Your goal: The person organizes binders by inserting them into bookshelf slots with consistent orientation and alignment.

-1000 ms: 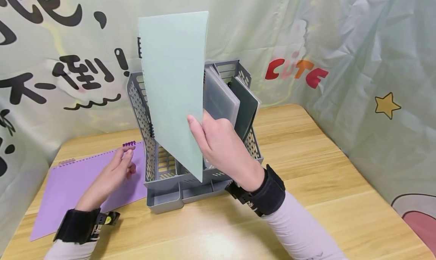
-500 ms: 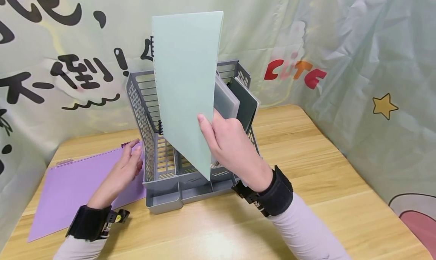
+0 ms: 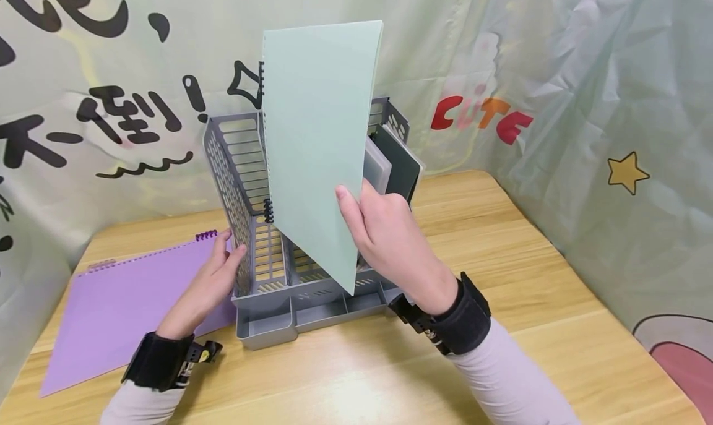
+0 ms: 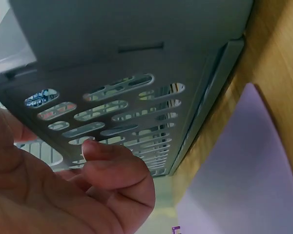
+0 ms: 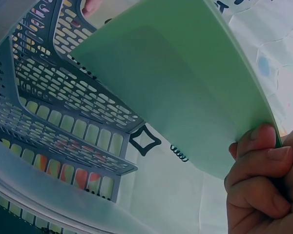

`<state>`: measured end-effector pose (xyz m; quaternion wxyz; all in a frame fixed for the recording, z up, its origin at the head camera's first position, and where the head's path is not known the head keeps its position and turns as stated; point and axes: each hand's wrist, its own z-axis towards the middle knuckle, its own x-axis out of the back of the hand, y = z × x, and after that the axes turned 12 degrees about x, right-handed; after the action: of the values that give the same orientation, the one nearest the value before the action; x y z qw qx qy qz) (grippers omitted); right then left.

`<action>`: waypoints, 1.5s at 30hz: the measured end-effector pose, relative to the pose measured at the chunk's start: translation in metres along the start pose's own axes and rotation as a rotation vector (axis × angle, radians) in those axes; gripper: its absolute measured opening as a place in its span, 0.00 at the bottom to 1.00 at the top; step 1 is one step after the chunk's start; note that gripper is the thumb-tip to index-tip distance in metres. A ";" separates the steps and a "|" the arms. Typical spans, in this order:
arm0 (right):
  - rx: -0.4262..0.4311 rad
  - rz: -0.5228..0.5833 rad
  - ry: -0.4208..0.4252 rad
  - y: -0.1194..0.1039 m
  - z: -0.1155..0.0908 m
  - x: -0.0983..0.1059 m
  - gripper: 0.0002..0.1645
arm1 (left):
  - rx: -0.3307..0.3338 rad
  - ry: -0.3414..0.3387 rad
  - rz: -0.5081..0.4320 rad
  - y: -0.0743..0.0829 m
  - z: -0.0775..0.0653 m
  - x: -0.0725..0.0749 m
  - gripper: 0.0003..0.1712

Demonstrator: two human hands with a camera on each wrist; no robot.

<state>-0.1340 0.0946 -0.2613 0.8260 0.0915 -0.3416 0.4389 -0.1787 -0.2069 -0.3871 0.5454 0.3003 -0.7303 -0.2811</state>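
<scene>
My right hand [image 3: 398, 245] grips a pale green ring-bound notebook [image 3: 320, 140] by its lower right edge, thumb on the near face and fingers curled behind. The notebook stands upright over a grey file rack [image 3: 317, 292], its lower corner overlapping the rack's front in the head view. Black binding rings line its left edge. At the rack's perforated left wall is my left hand [image 3: 208, 283], thumb toward the inner side. In the left wrist view its curled fingers [image 4: 122, 170] lie along the wall's outer face.
A purple ring-bound notebook [image 3: 133, 301] lies flat on the wooden table [image 3: 501, 276], left of the rack. Inside the rack's right part stand a translucent-covered book [image 3: 379, 165] and a dark green notebook [image 3: 400, 165]. A printed curtain [image 3: 568, 91] hangs behind.
The green notebook and my right hand have moved right across the rack. My left hand has come from above the purple notebook to the rack's left wall.
</scene>
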 end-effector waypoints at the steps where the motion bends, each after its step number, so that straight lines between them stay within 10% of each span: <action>1: -0.002 0.003 0.001 0.000 -0.001 0.001 0.16 | 0.004 -0.001 0.001 0.000 0.000 -0.001 0.44; 25: -0.017 -0.081 0.024 0.000 -0.011 0.009 0.20 | -0.028 -0.023 0.001 -0.003 0.004 -0.008 0.34; 45: -0.042 -0.249 -0.031 0.007 -0.002 -0.037 0.16 | -0.025 -0.019 -0.034 -0.005 0.002 -0.010 0.36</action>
<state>-0.1526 0.0748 -0.2875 0.8705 0.1226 -0.3493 0.3242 -0.1775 -0.2028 -0.3980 0.5374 0.3032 -0.7265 -0.3024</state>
